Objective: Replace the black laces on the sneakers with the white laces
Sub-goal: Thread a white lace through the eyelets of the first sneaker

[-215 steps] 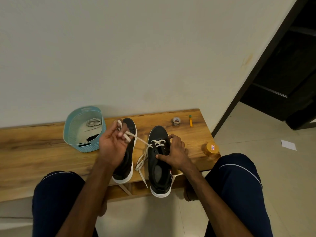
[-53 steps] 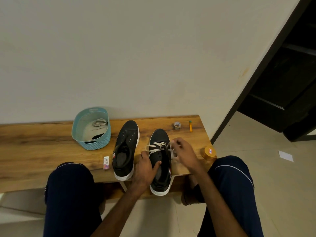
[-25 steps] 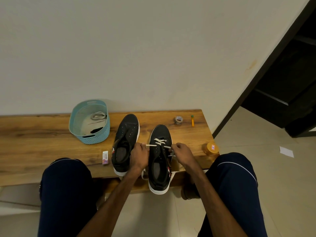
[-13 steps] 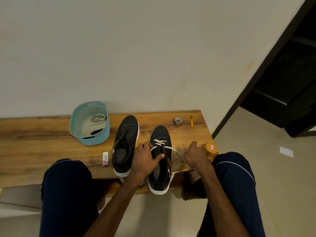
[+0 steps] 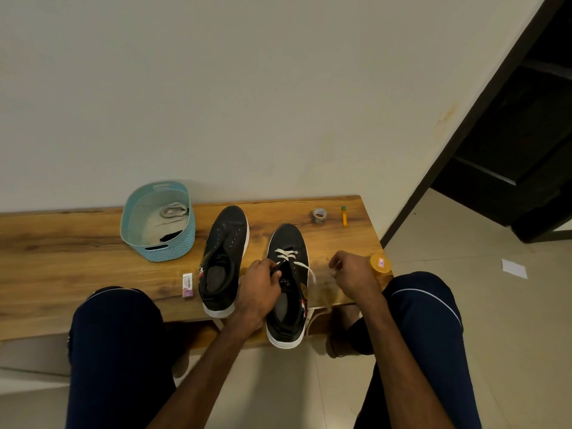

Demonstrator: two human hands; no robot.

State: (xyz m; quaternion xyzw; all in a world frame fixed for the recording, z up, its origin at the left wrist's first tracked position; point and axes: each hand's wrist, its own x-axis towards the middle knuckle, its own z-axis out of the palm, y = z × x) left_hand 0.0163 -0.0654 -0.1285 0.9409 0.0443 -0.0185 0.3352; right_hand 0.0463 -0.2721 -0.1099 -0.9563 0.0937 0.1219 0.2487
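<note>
Dark navy trousers [image 5: 117, 351] with a thin white stripe [image 5: 424, 294] curving over each knee; forearms [image 5: 213, 373] bare.

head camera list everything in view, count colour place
bench: one, brown wood, against the wall
basket: one, teal, back left on bench
pale lace bundle: one, grey-white, in basket
black lace: one, black, in basket
unlaced sneaker: one, black, mid bench
part-laced sneaker: one, black, to its right
white lace: one, white, its front eyelets
eraser: one, white-purple, left of unlaced sneaker
tape roll: one, grey, back right
tube: one, yellow, beside tape roll
jar: one, orange, bench's right corner
paper: one, white, floor
hands: two; left hand grips part-laced sneaker, right hand holds white lace end
</note>
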